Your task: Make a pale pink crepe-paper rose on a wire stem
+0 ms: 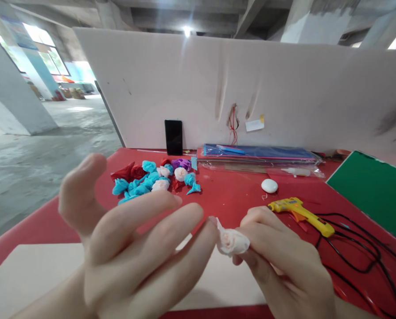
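A pale pink crepe-paper rose [231, 242] is pinched between the thumb and fingers of my right hand [284, 261], its rolled centre facing me. My left hand [145, 257] is beside it with fingers stretched out and the thumb raised well apart. One left fingertip reaches the rose's left edge, where a bit of paper sticks up; whether it presses there I cannot tell. Beneath both hands lies a cream paper sheet [218, 288]. Beyond my left hand is a pile of paper roses [145, 184] in blue, red, purple and pale pink.
On the red table [227, 199], a yellow glue gun [304, 216] lies right of my right hand, its black cable [367, 261] looping nearby. Behind are a white egg-shaped object [269, 185], plastic-wrapped sheets [261, 155], a phone [173, 137] against the white panel [151, 88], and a green board [374, 195].
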`<control>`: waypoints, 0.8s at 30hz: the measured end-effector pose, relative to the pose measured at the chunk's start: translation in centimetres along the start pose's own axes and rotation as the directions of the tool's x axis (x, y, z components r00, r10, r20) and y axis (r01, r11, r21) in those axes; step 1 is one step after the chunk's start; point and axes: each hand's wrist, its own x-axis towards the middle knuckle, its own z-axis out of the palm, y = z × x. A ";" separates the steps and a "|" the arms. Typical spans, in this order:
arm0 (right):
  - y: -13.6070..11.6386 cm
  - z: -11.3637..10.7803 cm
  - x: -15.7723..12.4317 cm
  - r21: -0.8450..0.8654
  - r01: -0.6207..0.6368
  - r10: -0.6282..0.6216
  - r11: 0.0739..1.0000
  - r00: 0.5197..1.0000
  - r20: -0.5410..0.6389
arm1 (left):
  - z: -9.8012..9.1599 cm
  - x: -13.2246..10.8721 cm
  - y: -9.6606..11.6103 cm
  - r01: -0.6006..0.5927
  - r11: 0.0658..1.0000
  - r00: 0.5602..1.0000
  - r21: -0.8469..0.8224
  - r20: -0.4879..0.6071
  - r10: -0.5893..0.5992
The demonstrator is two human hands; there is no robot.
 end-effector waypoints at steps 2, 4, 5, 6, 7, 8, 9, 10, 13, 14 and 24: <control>0.0 0.1 0.1 0.003 0.011 -0.011 1.000 1.000 0.005 | 0.4 0.5 1.0 -0.119 0.978 0.986 0.169 -0.097 0.137; -0.1 0.2 0.1 0.003 0.008 -0.008 1.000 1.000 -0.006 | 0.9 0.7 1.8 -0.056 0.973 0.989 0.223 -0.124 0.085; -0.2 0.2 0.1 0.002 0.004 -0.004 1.000 1.000 -0.015 | 1.1 0.7 2.0 0.000 0.971 0.988 0.240 -0.150 0.037; -0.3 0.2 0.0 0.002 -0.004 0.004 1.000 1.000 -0.018 | 1.3 0.7 2.1 0.026 0.966 0.988 0.256 -0.153 0.014; -0.3 0.1 0.0 0.001 -0.006 0.006 1.000 1.000 -0.023 | 1.3 0.6 2.0 0.021 0.962 0.988 0.271 -0.156 0.022; -0.4 0.1 -0.1 -0.002 -0.009 0.009 1.000 1.000 -0.028 | 1.3 0.5 1.8 -0.004 0.961 0.986 0.278 -0.157 0.049; -0.5 0.1 -0.1 -0.003 -0.009 0.009 1.000 1.000 -0.028 | 1.3 0.5 1.6 -0.057 0.959 0.985 0.277 -0.141 0.099; -0.5 0.1 -0.2 -0.006 -0.013 0.013 1.000 0.999 -0.029 | 1.2 0.4 1.5 -0.117 0.956 0.979 0.270 -0.127 0.156; -0.5 0.2 -0.1 -0.009 -0.025 0.025 1.000 0.999 -0.035 | 1.4 0.3 2.2 -0.097 0.971 0.977 0.218 -0.165 0.134; -0.5 0.2 -0.1 -0.005 -0.025 0.024 1.000 0.999 -0.037 | 1.6 0.3 2.7 0.056 0.981 0.972 0.185 -0.235 -0.011; -0.9 0.6 -0.4 0.045 -0.090 0.093 0.995 0.994 -0.064 | 2.9 -0.8 5.2 0.314 0.939 0.897 0.144 -0.369 -0.243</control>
